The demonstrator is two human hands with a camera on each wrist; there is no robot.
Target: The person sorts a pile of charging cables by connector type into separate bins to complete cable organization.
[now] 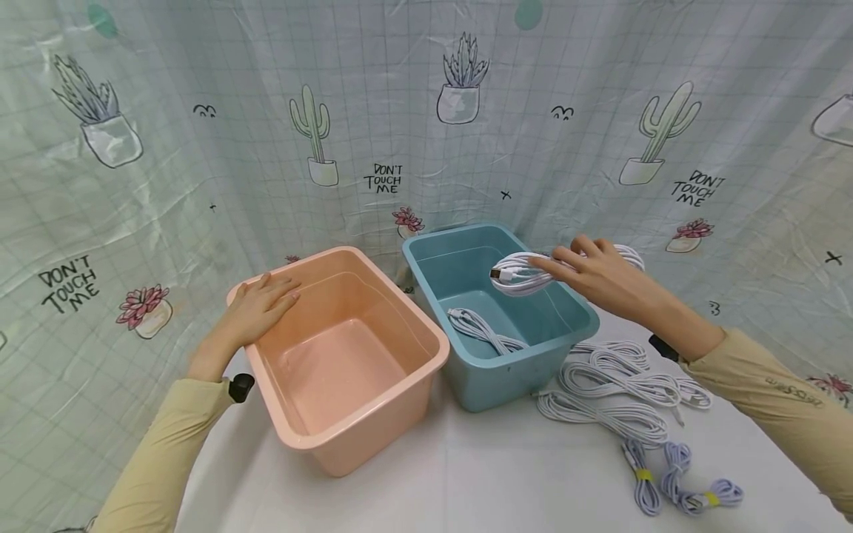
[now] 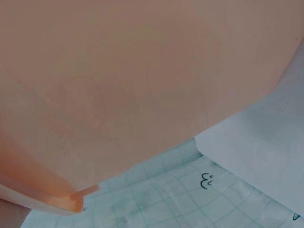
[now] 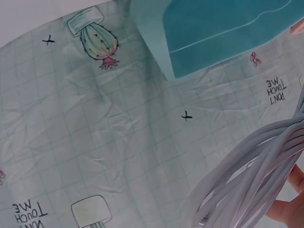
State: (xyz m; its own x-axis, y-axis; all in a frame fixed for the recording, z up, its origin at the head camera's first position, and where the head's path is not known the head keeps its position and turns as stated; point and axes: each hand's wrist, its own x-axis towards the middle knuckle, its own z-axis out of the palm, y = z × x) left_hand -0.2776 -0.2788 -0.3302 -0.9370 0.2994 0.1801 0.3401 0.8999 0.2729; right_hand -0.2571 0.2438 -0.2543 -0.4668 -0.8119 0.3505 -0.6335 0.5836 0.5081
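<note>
My right hand (image 1: 596, 274) holds a coiled white USB cable (image 1: 518, 275) above the right side of the blue bin (image 1: 460, 352). One plug of the coil points left, and loops stick out past the fingers on both sides. In the right wrist view the looped cable (image 3: 251, 166) fills the lower right. Another white cable (image 1: 483, 329) lies inside the blue bin. My left hand (image 1: 256, 311) rests over the left rim of the peach bin (image 1: 373, 437), its fingers reaching inside. That bin's outer wall (image 2: 142, 85) fills most of the left wrist view.
Several coiled white cables (image 1: 613, 385) lie on the white table (image 1: 480, 474) right of the blue bin. Nearer the front are smaller coils (image 1: 643, 481) with yellow ties. A patterned curtain (image 1: 253, 148) hangs behind and around the table. The two bins stand side by side.
</note>
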